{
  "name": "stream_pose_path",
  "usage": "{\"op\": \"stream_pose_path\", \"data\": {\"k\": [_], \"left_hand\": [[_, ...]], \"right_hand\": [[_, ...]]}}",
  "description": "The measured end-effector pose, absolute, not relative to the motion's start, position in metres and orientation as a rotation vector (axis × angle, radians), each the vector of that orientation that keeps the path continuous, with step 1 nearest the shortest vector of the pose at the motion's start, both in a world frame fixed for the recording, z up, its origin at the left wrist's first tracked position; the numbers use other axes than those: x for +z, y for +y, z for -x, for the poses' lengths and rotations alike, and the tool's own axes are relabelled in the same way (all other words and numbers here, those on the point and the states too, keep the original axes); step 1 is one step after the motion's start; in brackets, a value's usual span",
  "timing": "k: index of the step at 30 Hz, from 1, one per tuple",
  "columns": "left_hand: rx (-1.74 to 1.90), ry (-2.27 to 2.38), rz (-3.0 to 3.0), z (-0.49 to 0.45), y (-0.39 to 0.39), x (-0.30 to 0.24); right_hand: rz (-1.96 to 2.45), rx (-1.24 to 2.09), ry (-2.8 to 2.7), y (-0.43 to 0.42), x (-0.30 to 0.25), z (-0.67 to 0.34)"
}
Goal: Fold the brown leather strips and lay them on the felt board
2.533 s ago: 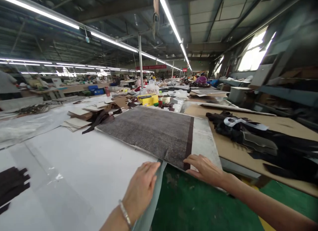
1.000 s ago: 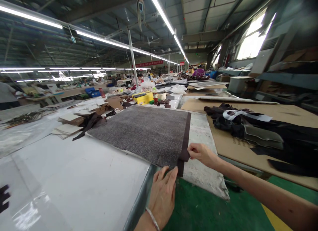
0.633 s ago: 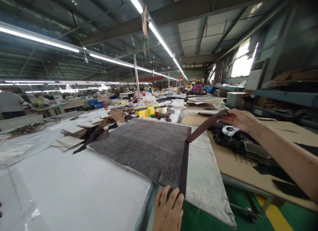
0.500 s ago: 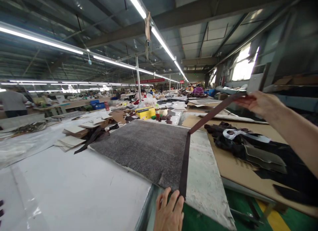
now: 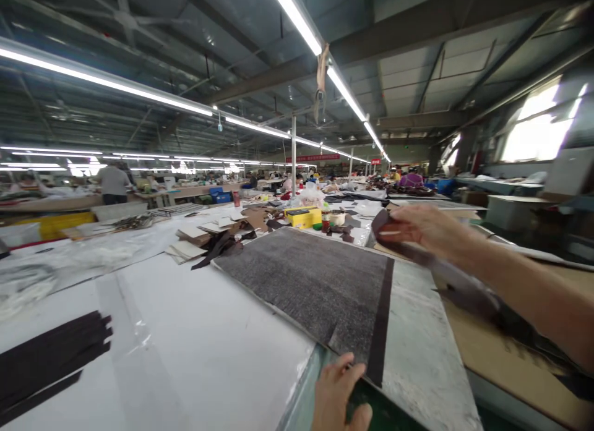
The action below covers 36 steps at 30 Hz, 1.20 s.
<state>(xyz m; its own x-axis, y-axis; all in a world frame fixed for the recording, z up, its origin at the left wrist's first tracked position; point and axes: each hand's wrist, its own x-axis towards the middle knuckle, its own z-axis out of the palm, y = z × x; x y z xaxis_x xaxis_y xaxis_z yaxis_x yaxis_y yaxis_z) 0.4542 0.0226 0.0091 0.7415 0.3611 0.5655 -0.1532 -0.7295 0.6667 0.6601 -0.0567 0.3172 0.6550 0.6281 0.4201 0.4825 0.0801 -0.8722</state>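
A grey felt mat (image 5: 315, 282) lies on a pale board (image 5: 417, 357) at the table's near corner. One dark brown strip (image 5: 383, 313) lies flat along the mat's right edge. My right hand (image 5: 417, 230) is raised over the mat's far right corner, closed on the end of a second dark brown strip (image 5: 459, 289). That strip trails back, blurred, below my forearm. My left hand (image 5: 338, 394) rests at the mat's near edge with its fingers stretched out, holding nothing.
A pile of dark strips (image 5: 46, 357) lies on the white table (image 5: 185, 344) at the left. Card pieces (image 5: 190, 248), a yellow box (image 5: 304, 217) and small jars stand beyond the mat. A brown cardboard sheet (image 5: 505, 357) lies to the right. People work at far benches.
My right hand pinched a brown strip at the mat's right edge, lifted it high to the right, and now carries it back left over the mat. The view has turned left.
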Motion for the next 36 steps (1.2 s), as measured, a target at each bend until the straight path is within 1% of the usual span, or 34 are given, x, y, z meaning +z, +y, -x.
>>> {"op": "stream_pose_path", "data": {"k": [3,6,9,12,17,20,26,29,34,35,36], "left_hand": [[0.793,0.359,-1.76,-0.412,0.05,0.044],[0.81,0.55,-1.419,-0.355,0.073,0.08],[0.957,0.652,-1.377,-0.296,0.081,0.104],[1.087,0.825,-1.509,-0.249,0.077,0.109],[1.217,1.237,-1.519,-0.188,0.071,0.091],[1.33,1.354,-1.45,-0.153,0.067,0.079],[1.476,1.411,-1.287,-0.081,0.055,0.062],[1.474,1.363,-1.107,-0.043,0.053,0.045],[1.434,1.367,-0.636,0.008,0.039,0.022],[1.446,1.371,-0.614,0.015,0.035,0.021],[1.457,1.373,-0.606,0.021,0.031,0.022]], "right_hand": [[1.538,0.429,-1.094,-0.017,0.264,-0.595],[1.523,0.652,-1.185,0.017,0.211,-0.53],[1.483,0.794,-1.242,0.046,0.166,-0.466],[1.416,0.878,-1.364,0.067,0.137,-0.405],[1.303,0.904,-1.615,0.083,0.113,-0.316],[1.195,0.996,-1.72,0.085,0.103,-0.271],[1.068,0.965,-1.849,0.072,0.092,-0.194],[1.016,0.974,-1.87,0.067,0.088,-0.167],[1.007,0.778,-2.009,0.079,0.086,-0.146],[1.006,0.838,-2.081,0.084,0.085,-0.142],[0.995,0.966,-2.156,0.089,0.082,-0.139]]}}
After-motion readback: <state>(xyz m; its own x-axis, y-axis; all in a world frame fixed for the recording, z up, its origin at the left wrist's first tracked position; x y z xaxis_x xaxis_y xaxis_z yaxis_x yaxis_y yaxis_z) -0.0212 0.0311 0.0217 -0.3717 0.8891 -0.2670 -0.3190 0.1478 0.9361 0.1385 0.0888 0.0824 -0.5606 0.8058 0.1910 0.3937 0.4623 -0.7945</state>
